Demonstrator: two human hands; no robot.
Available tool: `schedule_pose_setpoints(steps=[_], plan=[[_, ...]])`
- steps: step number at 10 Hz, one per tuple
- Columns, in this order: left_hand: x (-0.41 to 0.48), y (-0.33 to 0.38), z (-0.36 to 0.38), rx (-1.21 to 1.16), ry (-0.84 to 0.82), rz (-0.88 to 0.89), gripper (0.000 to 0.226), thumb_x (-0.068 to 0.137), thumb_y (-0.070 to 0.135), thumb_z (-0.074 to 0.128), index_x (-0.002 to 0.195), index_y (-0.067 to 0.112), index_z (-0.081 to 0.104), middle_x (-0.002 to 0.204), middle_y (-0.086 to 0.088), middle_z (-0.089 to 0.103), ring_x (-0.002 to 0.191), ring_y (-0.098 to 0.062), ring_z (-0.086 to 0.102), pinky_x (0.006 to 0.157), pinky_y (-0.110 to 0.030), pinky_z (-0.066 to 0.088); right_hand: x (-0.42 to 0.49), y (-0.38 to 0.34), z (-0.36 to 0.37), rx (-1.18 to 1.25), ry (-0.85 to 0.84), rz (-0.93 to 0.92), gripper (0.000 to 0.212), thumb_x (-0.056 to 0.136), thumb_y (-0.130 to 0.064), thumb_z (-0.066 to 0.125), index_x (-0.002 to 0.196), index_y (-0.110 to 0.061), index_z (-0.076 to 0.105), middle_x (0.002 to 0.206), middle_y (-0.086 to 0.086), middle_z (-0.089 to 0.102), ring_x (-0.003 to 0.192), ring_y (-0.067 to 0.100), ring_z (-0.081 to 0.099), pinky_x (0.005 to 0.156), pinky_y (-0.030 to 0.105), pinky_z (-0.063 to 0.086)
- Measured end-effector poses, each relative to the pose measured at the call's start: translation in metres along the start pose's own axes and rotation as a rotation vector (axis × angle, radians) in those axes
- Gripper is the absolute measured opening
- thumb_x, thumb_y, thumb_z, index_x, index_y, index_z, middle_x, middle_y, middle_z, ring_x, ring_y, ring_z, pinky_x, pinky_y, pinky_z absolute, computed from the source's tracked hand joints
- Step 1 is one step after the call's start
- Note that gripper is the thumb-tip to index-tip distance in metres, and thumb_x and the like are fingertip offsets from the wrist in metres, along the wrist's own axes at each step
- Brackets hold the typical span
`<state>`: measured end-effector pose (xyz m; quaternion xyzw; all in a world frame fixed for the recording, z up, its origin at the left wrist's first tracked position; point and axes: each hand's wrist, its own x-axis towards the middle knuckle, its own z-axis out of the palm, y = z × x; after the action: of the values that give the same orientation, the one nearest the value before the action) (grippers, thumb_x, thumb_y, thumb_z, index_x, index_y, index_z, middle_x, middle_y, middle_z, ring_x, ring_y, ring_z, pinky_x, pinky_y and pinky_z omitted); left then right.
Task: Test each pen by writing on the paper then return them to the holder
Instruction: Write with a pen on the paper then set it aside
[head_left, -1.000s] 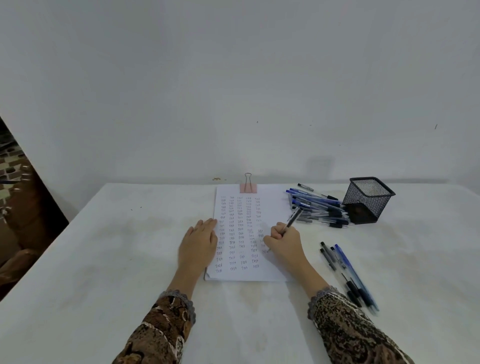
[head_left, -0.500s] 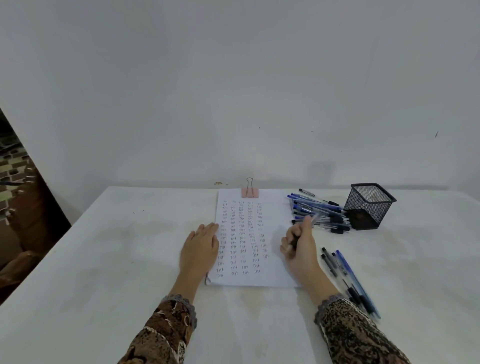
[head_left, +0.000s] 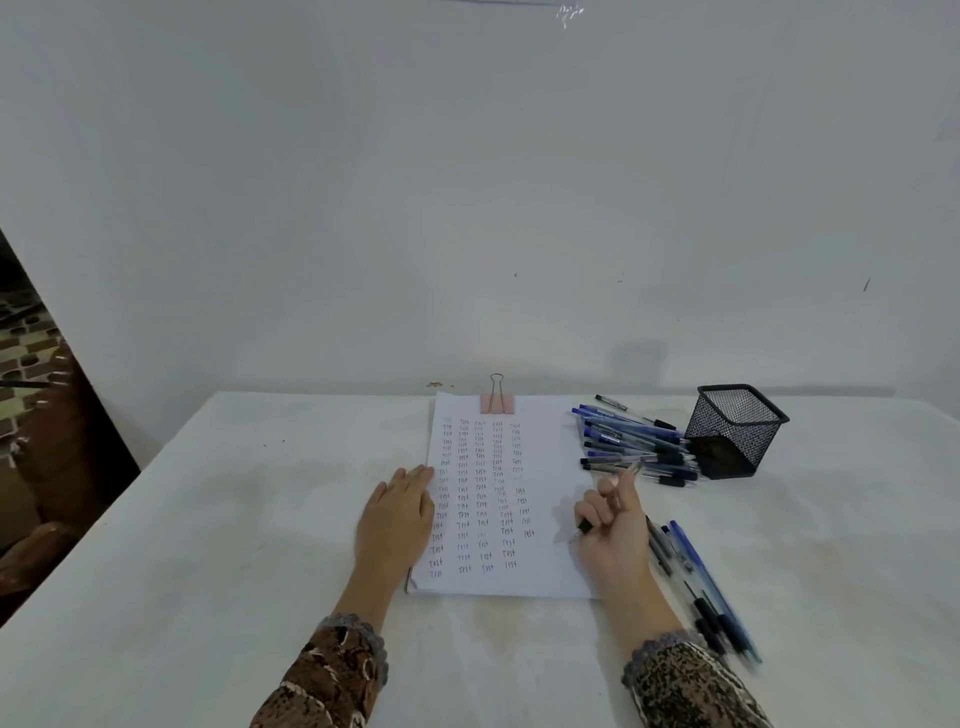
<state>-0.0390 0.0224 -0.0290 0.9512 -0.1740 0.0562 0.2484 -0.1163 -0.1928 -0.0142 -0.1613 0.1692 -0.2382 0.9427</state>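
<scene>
A white sheet of paper (head_left: 545, 457) with columns of handwritten "Test" lies on the table, clipped at its top by a pink binder clip (head_left: 497, 402). My left hand (head_left: 397, 517) rests flat on the paper's left edge. My right hand (head_left: 615, 525) grips a pen (head_left: 585, 526) above the paper's right edge, its tip lifted off the sheet. A pile of several blue and black pens (head_left: 634, 444) lies beside the black mesh holder (head_left: 732, 431) at the back right. A few more pens (head_left: 701, 582) lie to the right of my right wrist.
The white table (head_left: 208, 545) meets a plain wall at the back. At the far left, past the table's edge, a dark doorway shows brown objects (head_left: 47, 467).
My right hand has stopped writing, lifted the pen off the paper and shifted to the right edge of the sheet. My left hand has stayed put.
</scene>
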Motion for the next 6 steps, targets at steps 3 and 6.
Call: schedule_pose_setpoints(steps=[3,6], plan=[[0.000,0.001,-0.001,0.000,-0.006,-0.007,0.044,0.099,0.020,0.027,0.142,0.021,0.033,0.150,0.007,0.031,0.142,-0.013,0.020,0.117,-0.030,0.013,-0.012,0.005,0.013,-0.202,0.159,-0.128,0.018,0.100,-0.026,0.039,0.089,-0.017,0.050,0.044,-0.009,0.027,0.033,0.004,0.020,0.031,0.015,0.018],[-0.001,0.001,-0.001,0.007,-0.006,-0.013,0.044,0.099,0.021,0.027,0.143,0.022,0.032,0.150,0.007,0.030,0.141,-0.011,0.020,0.116,-0.028,0.012,-0.020,-0.035,0.019,-0.891,0.204,-0.326,0.014,0.098,-0.020,0.045,0.087,-0.015,0.052,0.059,-0.003,0.040,0.045,0.012,0.034,0.039,0.020,0.029]])
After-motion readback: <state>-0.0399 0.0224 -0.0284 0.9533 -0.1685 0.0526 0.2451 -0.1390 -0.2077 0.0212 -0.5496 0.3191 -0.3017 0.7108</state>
